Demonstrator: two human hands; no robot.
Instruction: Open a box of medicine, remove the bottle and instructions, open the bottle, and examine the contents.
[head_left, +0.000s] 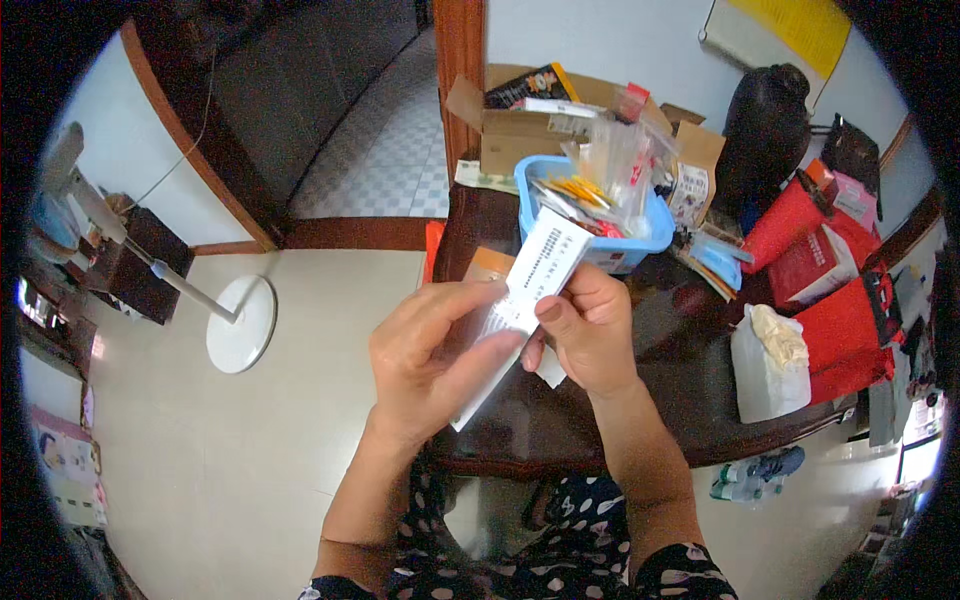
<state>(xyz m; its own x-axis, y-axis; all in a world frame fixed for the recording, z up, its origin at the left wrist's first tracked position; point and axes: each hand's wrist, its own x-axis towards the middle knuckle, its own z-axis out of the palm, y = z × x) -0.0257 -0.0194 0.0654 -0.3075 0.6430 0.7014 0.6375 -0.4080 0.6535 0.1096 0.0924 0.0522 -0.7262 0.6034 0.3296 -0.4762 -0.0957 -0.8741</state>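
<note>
A long white paper slip (541, 262) with a barcode and printed writing is held slanted above the dark table, its lower end pointing toward me. My right hand (592, 326) grips its right edge, thumb on top and fingers curled beneath. On the opposite edge, the index finger and slightly blurred thumb of my left hand (427, 349) lie against the slip. Below my right fingers a white paper corner (552, 369) shows; whether it belongs to the same slip I cannot tell. Partly hidden behind the slip is an orange-brown packet (489, 264).
The glossy dark wooden table (675, 375) carries a light-blue plastic basket (529, 176) full of packets, a cardboard box (517, 146), red bags (840, 337) and a white tissue pack (765, 375). On the floor are a round white fan base (240, 322) and plastic bottles (739, 484).
</note>
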